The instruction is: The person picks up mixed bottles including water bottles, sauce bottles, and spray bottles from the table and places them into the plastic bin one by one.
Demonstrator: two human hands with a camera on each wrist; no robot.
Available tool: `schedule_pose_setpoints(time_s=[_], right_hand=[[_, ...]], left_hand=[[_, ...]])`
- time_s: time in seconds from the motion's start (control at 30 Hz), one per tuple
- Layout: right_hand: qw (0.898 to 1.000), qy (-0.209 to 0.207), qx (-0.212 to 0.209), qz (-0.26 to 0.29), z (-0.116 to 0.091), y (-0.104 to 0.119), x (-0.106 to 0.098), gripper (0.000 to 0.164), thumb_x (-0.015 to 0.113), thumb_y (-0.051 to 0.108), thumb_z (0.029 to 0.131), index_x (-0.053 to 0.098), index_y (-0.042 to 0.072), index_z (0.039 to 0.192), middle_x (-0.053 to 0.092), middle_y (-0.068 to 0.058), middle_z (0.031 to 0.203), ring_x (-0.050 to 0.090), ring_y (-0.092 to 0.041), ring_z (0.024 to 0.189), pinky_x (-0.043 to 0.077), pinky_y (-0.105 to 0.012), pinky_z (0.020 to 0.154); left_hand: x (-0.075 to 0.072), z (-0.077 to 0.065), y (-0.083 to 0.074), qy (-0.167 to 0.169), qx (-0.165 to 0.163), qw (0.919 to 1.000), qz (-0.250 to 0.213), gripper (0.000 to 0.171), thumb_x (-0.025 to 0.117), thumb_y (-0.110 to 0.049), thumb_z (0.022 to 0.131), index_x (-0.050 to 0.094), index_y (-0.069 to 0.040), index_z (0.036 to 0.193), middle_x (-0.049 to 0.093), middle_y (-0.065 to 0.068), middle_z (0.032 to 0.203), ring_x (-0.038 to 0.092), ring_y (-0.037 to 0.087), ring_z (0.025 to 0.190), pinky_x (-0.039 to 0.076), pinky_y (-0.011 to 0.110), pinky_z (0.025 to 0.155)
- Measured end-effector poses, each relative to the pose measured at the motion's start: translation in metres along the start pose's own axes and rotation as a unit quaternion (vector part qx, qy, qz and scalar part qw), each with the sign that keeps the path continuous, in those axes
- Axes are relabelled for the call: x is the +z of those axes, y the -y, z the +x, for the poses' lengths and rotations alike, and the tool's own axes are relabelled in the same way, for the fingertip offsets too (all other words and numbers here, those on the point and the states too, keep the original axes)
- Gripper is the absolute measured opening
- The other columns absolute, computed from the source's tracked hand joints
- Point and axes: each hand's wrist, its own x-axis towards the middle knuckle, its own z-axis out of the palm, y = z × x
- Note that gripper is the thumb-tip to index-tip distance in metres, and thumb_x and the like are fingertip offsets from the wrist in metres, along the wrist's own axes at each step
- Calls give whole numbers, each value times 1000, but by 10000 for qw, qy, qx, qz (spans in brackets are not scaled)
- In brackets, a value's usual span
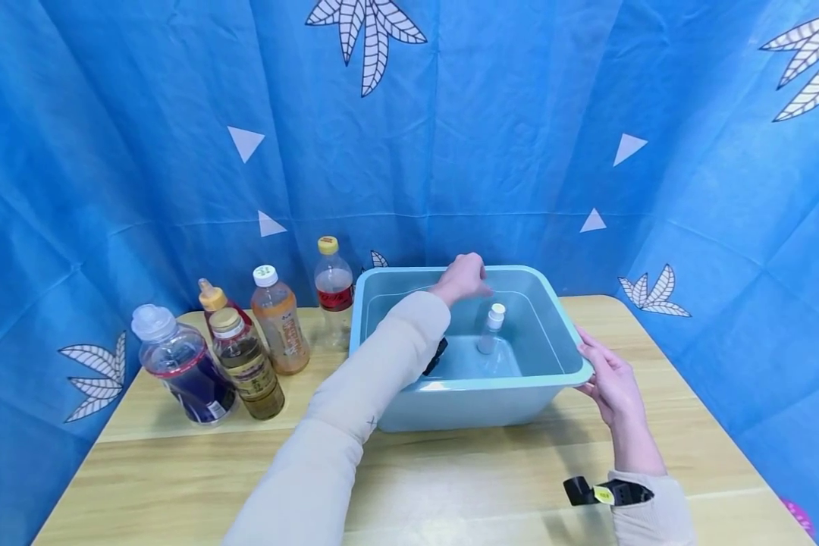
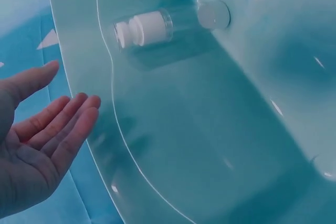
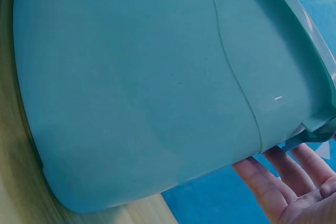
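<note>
A light blue-green plastic basin [image 1: 450,409] rests on the table. Inside it stands a small clear bottle with a white cap [image 1: 494,318], which also shows near the basin's wall in the left wrist view. My left hand [image 1: 465,274] hovers over the far part of the basin with nothing in it. In the left wrist view its fingers [image 2: 73,124] are extended and the thumb is spread apart from them. My right hand [image 1: 613,379] grips the basin's rim at the near right corner, its fingers [image 3: 294,174] under the rim against the outer wall.
Left of the basin stand a yellow-capped cola bottle [image 1: 334,288], an orange drink bottle [image 1: 283,318], a gold-capped bottle [image 1: 251,368], a dark purple bottle [image 1: 191,371] and a red bottle with a nozzle [image 1: 211,297]. A blue curtain [image 1: 491,152] hangs behind the wooden table [image 1: 177,478].
</note>
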Motion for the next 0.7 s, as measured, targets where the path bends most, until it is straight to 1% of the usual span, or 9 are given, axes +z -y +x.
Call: schedule_pose_setpoints(time_s=[0.1,0.13,0.2,0.27,0.43,0.63,0.7], right_hand=[[10000,-7,18,-31,-1,0,0,46,56,29,87,44,18,130,54,14,101,62,-9,75,52,-26,67],[10000,2,10,-24,-1,0,0,46,56,29,87,45,19,130,54,14,100,62,-9,75,52,-26,67],[10000,24,-12,23,-1,0,0,44,56,29,87,46,20,129,55,15,99,62,-9,75,52,-26,67],[10000,45,-37,63,-2,-1,0,43,56,28,87,47,21,128,55,16,97,62,-9,75,52,-26,66],[10000,40,-45,64,-3,-1,0,42,56,28,88,48,21,128,55,17,96,62,-8,75,52,-25,65],[9999,48,-17,93,-3,0,0,41,56,29,87,49,22,127,56,17,95,62,-8,75,52,-25,65],[9999,56,-22,109,-3,-1,0,39,56,28,87,50,24,126,56,18,95,62,-8,75,52,-25,65]], left_hand=[[-2,-6,-3,-90,85,9999,-72,24,67,-21,79,64,-3,95,56,3,81,50,15,71,43,22,60],[-2,-7,-3,-140,104,9998,-103,26,67,-21,79,63,-3,98,59,4,88,51,15,75,45,22,64],[-5,-11,-5,-207,119,9994,-232,28,67,-20,80,62,-2,101,60,7,94,53,16,78,46,23,68],[-7,-14,-6,-322,119,9986,-392,29,67,-19,80,62,-2,102,61,7,97,54,16,81,47,23,70],[-17,-21,-7,-686,181,9948,-726,26,67,-18,80,64,-1,99,62,6,90,55,15,79,46,21,68],[-31,-30,-7,-850,152,9902,-1097,23,66,-20,80,64,-3,96,61,4,86,55,13,77,46,20,66],[-35,-33,-7,-898,156,9892,-1146,23,66,-21,80,64,-4,96,62,3,86,56,13,77,46,20,66]])
